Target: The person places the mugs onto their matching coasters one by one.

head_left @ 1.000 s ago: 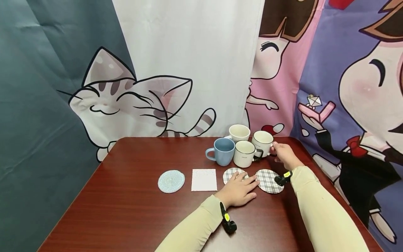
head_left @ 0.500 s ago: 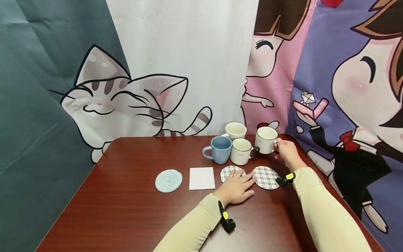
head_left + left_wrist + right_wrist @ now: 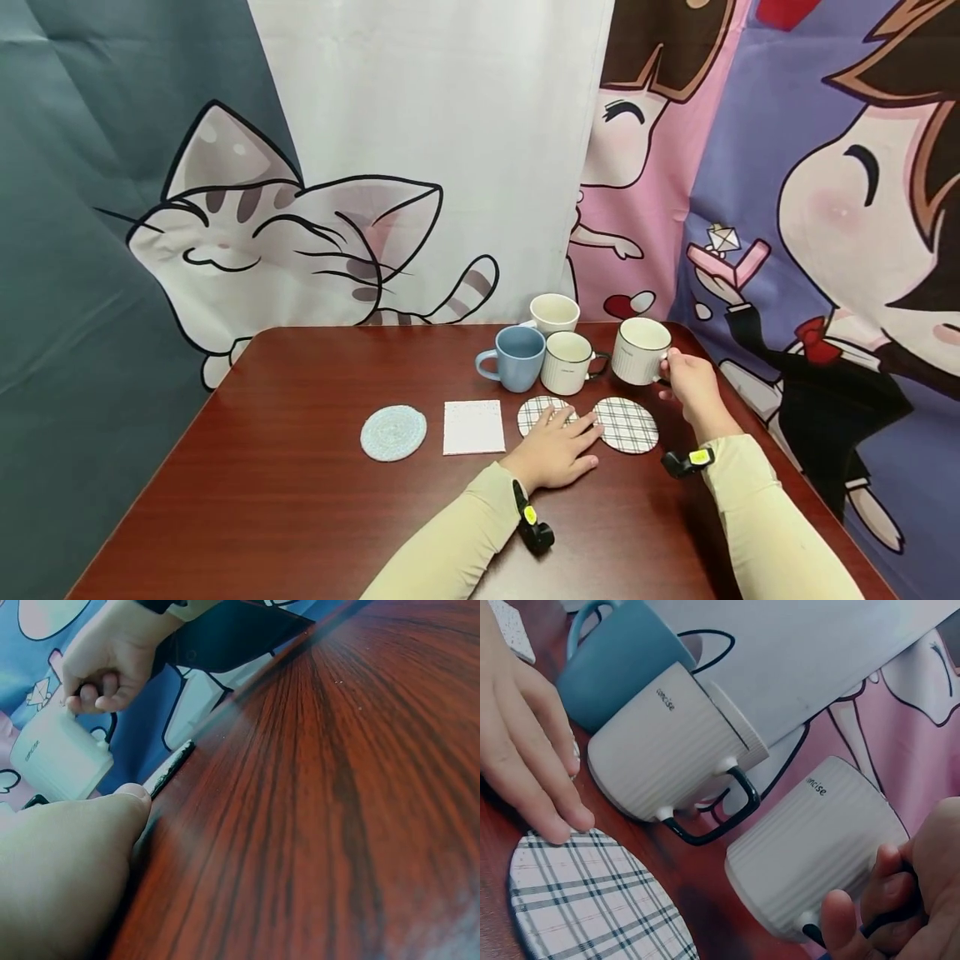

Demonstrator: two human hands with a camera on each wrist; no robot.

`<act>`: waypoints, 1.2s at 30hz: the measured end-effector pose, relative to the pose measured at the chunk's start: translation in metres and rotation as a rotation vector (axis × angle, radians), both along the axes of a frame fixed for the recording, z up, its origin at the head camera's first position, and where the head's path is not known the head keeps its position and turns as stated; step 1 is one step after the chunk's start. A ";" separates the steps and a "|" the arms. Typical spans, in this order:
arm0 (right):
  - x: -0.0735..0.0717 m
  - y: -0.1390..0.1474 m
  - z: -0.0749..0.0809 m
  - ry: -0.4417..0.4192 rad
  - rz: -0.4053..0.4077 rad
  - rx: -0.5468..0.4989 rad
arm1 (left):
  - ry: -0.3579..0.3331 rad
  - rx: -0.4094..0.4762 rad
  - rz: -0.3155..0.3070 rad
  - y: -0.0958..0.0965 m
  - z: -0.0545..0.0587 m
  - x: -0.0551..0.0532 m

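Note:
My right hand point(image 3: 693, 390) grips a white ribbed mug point(image 3: 637, 357) by its dark handle, on the table's right side. In the right wrist view, this mug point(image 3: 810, 851) leans and its fingers curl around the handle. It appears held off the tabletop, behind a round plaid coaster point(image 3: 630, 427). My left hand point(image 3: 553, 454) lies with fingers spread, partly covering another plaid coaster point(image 3: 532, 410); its fingertips reach the edge of the right plaid coaster. A second ribbed mug point(image 3: 566, 365) with a black handle stands just left of the held one.
A blue mug point(image 3: 519, 360) and a plain white mug point(image 3: 555, 312) stand beside the second ribbed mug. Left of the plaid coasters lie a white square coaster point(image 3: 474, 427) and a round pale-blue woven coaster point(image 3: 393, 433). A cartoon-printed curtain point(image 3: 487, 150) hangs behind the table.
My right hand has lifted the ribbed mug away from the other mugs, then brought it slightly nearer to me. My left hand stays on the coaster. The head view has shifted a little.

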State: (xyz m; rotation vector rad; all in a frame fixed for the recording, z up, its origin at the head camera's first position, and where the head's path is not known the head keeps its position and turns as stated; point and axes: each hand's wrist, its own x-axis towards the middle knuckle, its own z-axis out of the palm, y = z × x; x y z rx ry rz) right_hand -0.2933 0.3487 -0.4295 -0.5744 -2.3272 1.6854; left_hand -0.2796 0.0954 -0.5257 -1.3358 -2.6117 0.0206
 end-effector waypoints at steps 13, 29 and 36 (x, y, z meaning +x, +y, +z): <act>0.036 -0.008 -0.005 0.001 -0.024 -0.049 | -0.017 -0.011 0.007 -0.003 0.002 0.001; 0.062 -0.018 -0.016 0.019 -0.016 -0.026 | -0.019 -0.011 0.011 0.000 0.004 -0.001; 0.069 -0.022 -0.026 0.033 0.012 -0.047 | -0.043 -0.002 0.014 0.001 0.003 -0.001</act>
